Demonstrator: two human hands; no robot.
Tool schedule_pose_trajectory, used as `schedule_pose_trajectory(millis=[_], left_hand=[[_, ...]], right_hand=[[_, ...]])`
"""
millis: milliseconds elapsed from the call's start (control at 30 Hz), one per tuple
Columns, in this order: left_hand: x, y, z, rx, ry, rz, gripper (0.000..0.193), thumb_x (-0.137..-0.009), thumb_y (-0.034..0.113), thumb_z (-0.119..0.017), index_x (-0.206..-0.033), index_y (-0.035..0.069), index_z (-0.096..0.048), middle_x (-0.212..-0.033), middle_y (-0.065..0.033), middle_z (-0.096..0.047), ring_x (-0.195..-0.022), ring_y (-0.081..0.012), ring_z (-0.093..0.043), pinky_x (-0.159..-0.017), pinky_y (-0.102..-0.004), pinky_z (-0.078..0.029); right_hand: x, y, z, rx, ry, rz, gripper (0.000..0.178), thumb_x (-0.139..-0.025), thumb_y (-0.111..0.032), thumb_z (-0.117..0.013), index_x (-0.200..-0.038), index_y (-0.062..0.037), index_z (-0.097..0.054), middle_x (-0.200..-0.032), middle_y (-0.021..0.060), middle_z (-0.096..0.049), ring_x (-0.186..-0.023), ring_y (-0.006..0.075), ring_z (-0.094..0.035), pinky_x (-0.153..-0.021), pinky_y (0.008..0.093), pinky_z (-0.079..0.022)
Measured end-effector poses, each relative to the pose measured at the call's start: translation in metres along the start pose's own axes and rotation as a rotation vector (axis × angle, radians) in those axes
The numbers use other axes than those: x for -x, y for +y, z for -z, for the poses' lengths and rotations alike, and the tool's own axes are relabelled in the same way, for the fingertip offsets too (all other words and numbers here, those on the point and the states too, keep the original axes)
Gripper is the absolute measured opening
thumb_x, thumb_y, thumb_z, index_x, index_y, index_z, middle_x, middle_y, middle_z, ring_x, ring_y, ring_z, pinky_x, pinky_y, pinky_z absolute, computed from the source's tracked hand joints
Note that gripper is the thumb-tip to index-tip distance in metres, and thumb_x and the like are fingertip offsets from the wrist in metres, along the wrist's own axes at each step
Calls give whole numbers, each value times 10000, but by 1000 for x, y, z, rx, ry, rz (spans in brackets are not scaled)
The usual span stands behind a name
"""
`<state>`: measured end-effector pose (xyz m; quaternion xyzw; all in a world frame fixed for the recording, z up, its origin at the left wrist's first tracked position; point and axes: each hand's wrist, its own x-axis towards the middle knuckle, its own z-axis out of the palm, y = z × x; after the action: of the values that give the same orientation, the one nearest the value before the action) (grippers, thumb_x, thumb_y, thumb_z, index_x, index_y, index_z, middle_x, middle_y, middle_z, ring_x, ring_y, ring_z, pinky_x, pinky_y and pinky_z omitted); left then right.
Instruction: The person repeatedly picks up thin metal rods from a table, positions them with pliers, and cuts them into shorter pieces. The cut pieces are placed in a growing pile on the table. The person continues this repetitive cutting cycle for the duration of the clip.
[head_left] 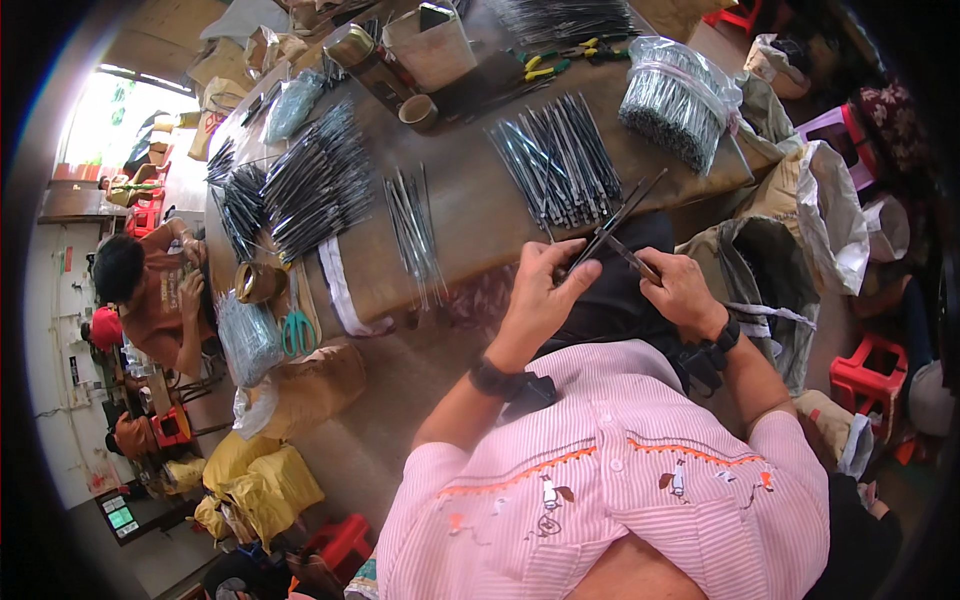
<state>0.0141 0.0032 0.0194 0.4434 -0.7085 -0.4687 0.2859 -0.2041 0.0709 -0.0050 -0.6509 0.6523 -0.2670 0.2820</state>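
Thin dark metal rods (615,225): small bunch held in the air just off the near edge of the surface (470,215), over the lap. Left hand (545,285) closed around the bunch's lower end. Right hand (680,290) pinching a single rod (632,257) that crosses the bunch. Loose rod pile (560,160) lies on the surface just beyond; bagged rod bundle (675,100) farther right.

On the bench (470,215) lie several heaps of dark thin rods (315,185), a brown cup (418,112) and yellow-handled pliers (545,68). Green scissors (296,328) lie near the bench edge. A red stool (868,372) stands at the right side.
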Motion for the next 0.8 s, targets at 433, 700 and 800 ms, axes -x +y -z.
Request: schedule_pose_trajectory(millis=[433, 700, 800], left_hand=[[29, -27, 32, -140, 107, 113, 363, -803, 83, -686, -1162, 59, -637, -871, -134, -472, -741, -261, -516, -691, -334, -447], [33, -24, 36, -442, 216, 6, 362, -802, 96, -675, -1154, 36, -615, -914, -170, -542, -809, -352, -573, -724, -405, -466], [27, -28, 38, -277, 257, -6, 286, -805, 84, -665, -1082, 14, -640, -884, -181, -558, -815, -362, -580, -728, -401, -468]], right_hand=[[-32, -18, -20, -27, -97, 1, 216, -729, -139, -554, -927, -61, -589, -767, 189, -606, -746, 402, -590, -660, 464, -456], [-40, -24, -34, 23, -111, 52, 177, -752, -125, -549, -911, -49, -571, -734, 198, -590, -730, 417, -576, -640, 466, -442], [-45, -29, -39, 0, -173, 37, 222, -775, -141, -541, -978, -58, -574, -772, 209, -598, -767, 421, -575, -665, 468, -442]])
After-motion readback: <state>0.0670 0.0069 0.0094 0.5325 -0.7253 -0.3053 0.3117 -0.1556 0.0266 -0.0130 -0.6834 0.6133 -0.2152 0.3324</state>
